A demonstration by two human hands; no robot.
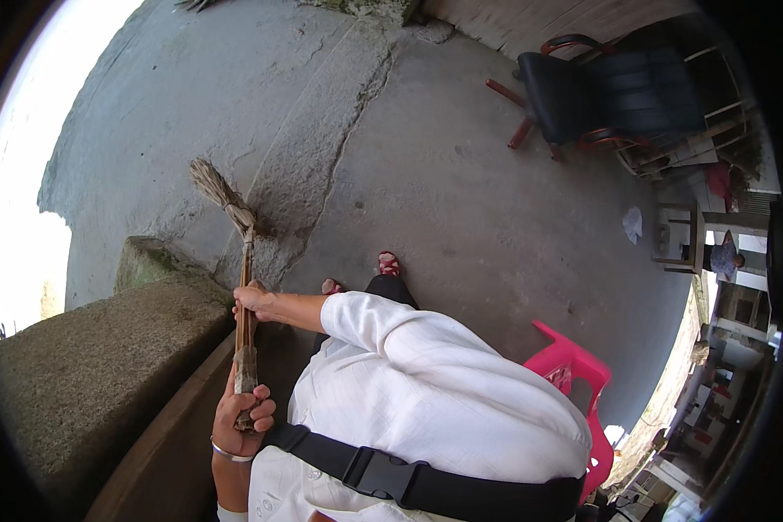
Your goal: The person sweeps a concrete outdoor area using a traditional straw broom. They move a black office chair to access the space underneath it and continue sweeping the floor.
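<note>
Both hands closed round a broom; left hand clamped on the wrapped handle end, right hand gripping mid-shaft just ahead; straw head angled out beyond the right hand, tips on the concrete floor beside a crack; stone wall close on the left; pink chair behind right. Best done with short low strokes, bristles flat, grip firm, clear of the wall.

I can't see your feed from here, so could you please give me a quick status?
Both hands shut on broom: left hand at handle end, right hand midway. Bristle head on cracked concrete floor. Stone ledge close alongside.
</note>
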